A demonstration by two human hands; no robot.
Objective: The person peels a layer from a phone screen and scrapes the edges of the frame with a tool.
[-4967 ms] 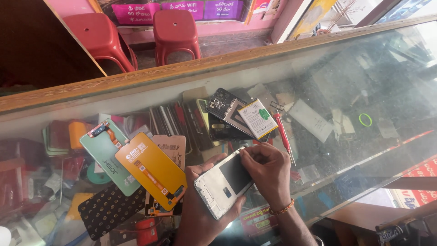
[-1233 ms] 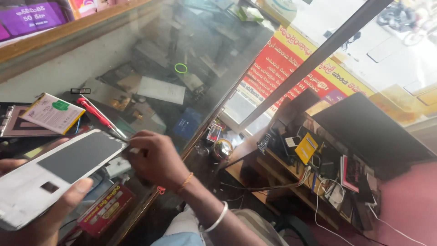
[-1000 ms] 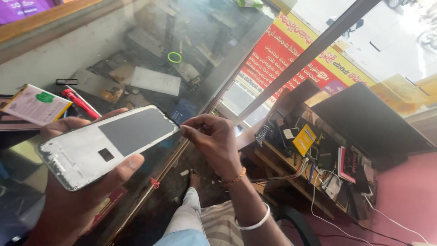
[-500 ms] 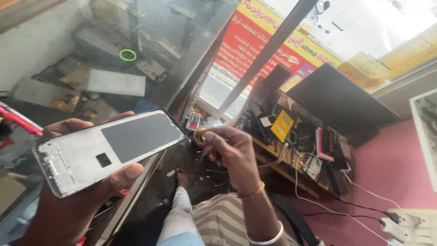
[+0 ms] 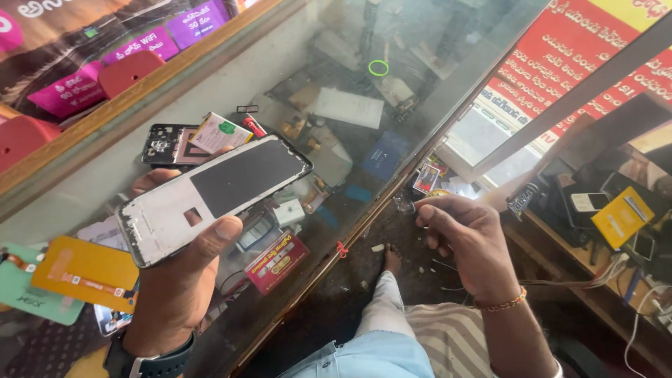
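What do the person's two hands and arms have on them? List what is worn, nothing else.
The left hand is bare, with a dark wristwatch strapped round its wrist. The right hand is bare too, with a thin beaded bracelet in orange and gold tones at the wrist. No sleeves cover either forearm, and no rings show.

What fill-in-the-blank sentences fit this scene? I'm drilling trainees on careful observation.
1. The left hand holds a white phone frame above a ____ counter.
2. The right hand wears a beaded ____ at the wrist.
3. A small ____ ring lies on the counter.

Missing words: glass; bracelet; green
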